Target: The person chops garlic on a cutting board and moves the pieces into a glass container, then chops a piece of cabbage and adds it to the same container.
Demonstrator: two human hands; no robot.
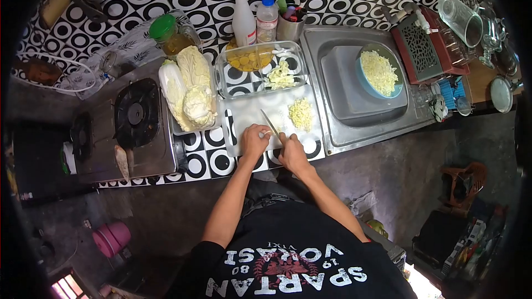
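My right hand [292, 152] grips a knife [271, 122], its blade angled up and left over a translucent white cutting board [239, 112]. Beside the blade, my left hand [255, 140] has its fingers curled at a small pale vegetable piece [269, 132], mostly hidden by them. A heap of finely chopped pale vegetable [301, 114] lies on the board, right of the knife. Behind the board, a clear rectangular container [220, 80] has yellow-orange slices [250, 58] and pale cut pieces [281, 75] in view within its outline.
Napa cabbages [191, 86] fill a tray on the left, beside a gas stove [105, 133]. On the right, a light-blue bowl [363, 84] of chopped pale vegetable stands over the steel sink [346, 143]. Bottles [244, 22] and a utensil cup [291, 26] line the wall.
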